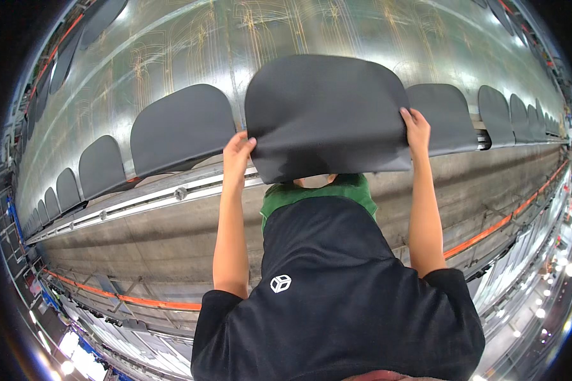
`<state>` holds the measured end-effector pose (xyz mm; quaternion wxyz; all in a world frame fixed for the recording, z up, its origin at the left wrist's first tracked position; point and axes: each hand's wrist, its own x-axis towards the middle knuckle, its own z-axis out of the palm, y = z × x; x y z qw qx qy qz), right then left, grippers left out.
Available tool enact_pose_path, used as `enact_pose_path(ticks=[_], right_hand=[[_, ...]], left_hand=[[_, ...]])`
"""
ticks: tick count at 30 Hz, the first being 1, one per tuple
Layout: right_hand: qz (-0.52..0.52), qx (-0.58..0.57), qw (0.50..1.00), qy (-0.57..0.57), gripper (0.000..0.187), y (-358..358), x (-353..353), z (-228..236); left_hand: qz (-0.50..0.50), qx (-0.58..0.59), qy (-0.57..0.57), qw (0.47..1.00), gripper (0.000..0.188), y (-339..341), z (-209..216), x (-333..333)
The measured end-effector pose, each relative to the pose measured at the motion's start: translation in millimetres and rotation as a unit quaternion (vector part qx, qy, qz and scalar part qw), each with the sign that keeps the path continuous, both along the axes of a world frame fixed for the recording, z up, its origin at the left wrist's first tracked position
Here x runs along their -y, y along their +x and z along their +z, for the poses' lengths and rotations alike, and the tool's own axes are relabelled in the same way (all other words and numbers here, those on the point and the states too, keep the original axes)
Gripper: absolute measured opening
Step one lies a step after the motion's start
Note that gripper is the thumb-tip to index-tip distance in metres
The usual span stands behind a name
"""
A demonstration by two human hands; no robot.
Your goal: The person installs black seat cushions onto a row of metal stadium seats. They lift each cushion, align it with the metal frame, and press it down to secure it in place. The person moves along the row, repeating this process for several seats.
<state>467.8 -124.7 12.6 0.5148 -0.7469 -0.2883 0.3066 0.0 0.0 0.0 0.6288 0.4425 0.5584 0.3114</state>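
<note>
A dark grey, flexible-looking sheet [327, 105] with rounded far corners is held up in front of my body. Its near part bends and creases. My left hand [238, 152] pinches the left edge, thumb and fingertips at the rim. On the opposite edge, my right hand [416, 130] grips with the thumb over the face and the other fingers partly hidden. Similar grey sheets lie in a row on both sides, the closest being one on the left [187, 127] and one on the right [442, 117].
Under the sheets runs a wide, shiny, scuffed metal surface [171, 54]. A metal rail [140, 200] follows its near edge, with concrete-like floor [171, 247] below. Orange bars [152, 303] stretch behind me on both sides. More grey sheets [102, 25] lie at the far left.
</note>
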Motion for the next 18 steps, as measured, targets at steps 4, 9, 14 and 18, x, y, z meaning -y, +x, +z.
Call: enact_pose_path(ticks=[4, 9, 14, 18], right_hand=[[-0.015, 0.028, 0.994, -0.106, 0.041, -18, -20, -42], [0.017, 0.232, 0.962, -0.146, 0.045, -19, -20, -76], [0.008, 0.181, 0.975, -0.126, 0.041, -22, -20, -66], [0.027, 0.147, 0.973, -0.176, 0.038, -28, -35, -38]], left_hand=[[-0.041, -0.198, 0.051, 0.978, 0.034, -14, -51, -11], [-0.032, -0.418, 0.139, 0.897, 0.039, 0, -49, -5], [0.036, -0.365, 0.109, 0.924, 0.047, 2, -46, -18], [0.093, -0.33, 0.089, 0.935, 0.037, -14, -57, -26]])
